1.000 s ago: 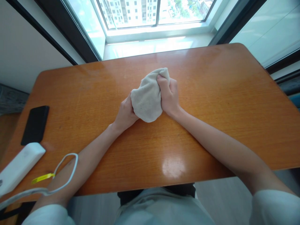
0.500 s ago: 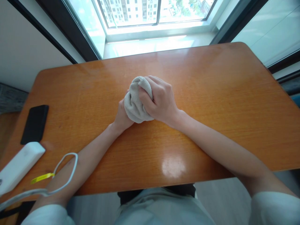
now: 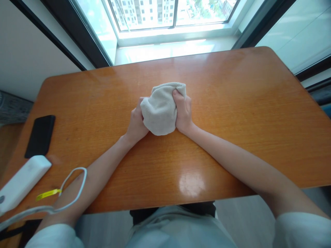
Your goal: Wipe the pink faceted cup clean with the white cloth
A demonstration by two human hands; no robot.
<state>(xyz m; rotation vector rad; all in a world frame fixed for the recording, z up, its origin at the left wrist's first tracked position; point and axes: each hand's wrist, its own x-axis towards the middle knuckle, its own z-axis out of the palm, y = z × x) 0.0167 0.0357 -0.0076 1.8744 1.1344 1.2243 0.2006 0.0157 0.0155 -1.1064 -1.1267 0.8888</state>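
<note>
A bunched-up off-white cloth (image 3: 161, 108) sits at the middle of the orange wooden table (image 3: 232, 103), squeezed between both hands. My left hand (image 3: 136, 124) grips its left side, fingers curled under the fabric and mostly hidden. My right hand (image 3: 183, 112) clutches the right side, with the thumb pressed into the top of the bundle. Both forearms rest on the tabletop.
A black phone (image 3: 40, 135) lies flat near the table's left edge. A white power bank (image 3: 22, 182) with a white cable (image 3: 67, 193) and a yellow tag lies at the front left corner. A window sill runs behind the table.
My right hand was wrapped over the top of the cloth half a second ago; it has slid back to the right side, and the bundle shows wider again.
</note>
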